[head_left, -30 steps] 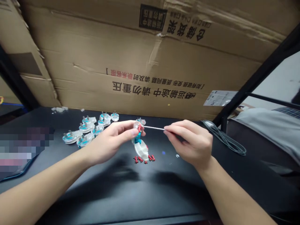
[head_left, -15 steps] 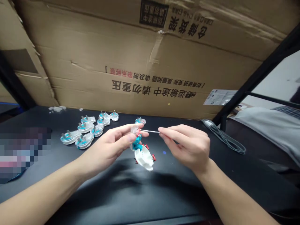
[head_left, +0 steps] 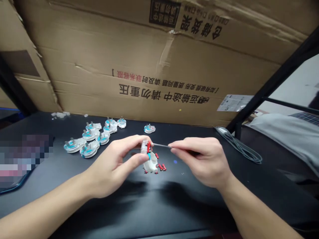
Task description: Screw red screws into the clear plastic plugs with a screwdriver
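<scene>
Cardboard carton (head_left: pixel 149 106), print upside down: black Chinese 运输途中 请勿重压 ("in transit, do not press"); line above ends in red 联系客服 ("contact customer service"). White label (head_left: pixel 234 103) too small to read.

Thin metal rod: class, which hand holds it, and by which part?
The right hand holds the thin metal rod by its near end, in its fingers.

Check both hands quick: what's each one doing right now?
Left hand: closed, holding a clear plastic part.
Right hand: closed, pinching a thin metal rod.

The left hand (head_left: pixel 113 164) and right hand (head_left: pixel 201 161) pinch, held just apart.
</scene>
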Available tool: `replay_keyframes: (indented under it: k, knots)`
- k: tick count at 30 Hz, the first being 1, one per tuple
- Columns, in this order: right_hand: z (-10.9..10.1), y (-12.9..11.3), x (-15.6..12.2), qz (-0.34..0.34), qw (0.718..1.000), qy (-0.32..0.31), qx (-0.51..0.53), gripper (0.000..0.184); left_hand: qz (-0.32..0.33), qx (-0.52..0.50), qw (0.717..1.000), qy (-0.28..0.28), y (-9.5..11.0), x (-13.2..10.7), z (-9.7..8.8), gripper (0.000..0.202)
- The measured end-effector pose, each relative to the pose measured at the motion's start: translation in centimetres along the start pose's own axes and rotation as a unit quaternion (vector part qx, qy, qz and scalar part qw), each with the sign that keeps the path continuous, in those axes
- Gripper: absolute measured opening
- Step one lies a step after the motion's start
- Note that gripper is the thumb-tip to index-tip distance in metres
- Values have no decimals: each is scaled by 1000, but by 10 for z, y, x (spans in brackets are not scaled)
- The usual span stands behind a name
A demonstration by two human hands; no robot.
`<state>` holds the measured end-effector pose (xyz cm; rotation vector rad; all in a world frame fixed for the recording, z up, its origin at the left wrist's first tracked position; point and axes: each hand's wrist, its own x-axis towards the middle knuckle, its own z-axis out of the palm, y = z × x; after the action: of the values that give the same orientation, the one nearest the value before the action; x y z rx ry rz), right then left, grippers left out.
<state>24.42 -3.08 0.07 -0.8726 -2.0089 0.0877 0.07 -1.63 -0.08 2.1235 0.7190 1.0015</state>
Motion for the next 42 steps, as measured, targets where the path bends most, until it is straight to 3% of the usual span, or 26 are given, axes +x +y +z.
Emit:
replay_keyframes:
  k: [3,5,8,11,14,17,21,28,36,42]
  knots:
    - [3,0,3,83,993,-47,72,10,33,75,997,6,1,1,-2,16]
    - [5,4,4,68,995,-57,52,13,15,48,999,7,-2,1,-1,18]
    - [8,15,4,-26,997,-49,-46,17,-46,-121,992,-5,-8,2,4,26]
    - [9,24,2,-108,987,-40,-112,15,-99,-304,947,-8,-14,3,9,29]
    - [8,25,1,-131,984,-18,-123,9,-131,-404,906,6,-13,4,10,29]
    - [9,21,2,-149,981,11,-127,12,-162,-396,904,-10,-12,4,12,27]
    - [19,14,0,-250,958,-51,-128,25,-176,-328,923,-99,-13,1,16,24]
    - [25,14,-5,-290,945,-43,-145,16,-179,-246,943,-137,-14,3,17,27]
    - [16,10,-1,-309,930,-93,-178,18,-229,-290,914,-168,-15,3,18,24]
    - [15,6,-2,-337,916,-77,-203,13,-239,-321,902,-162,-16,3,19,23]
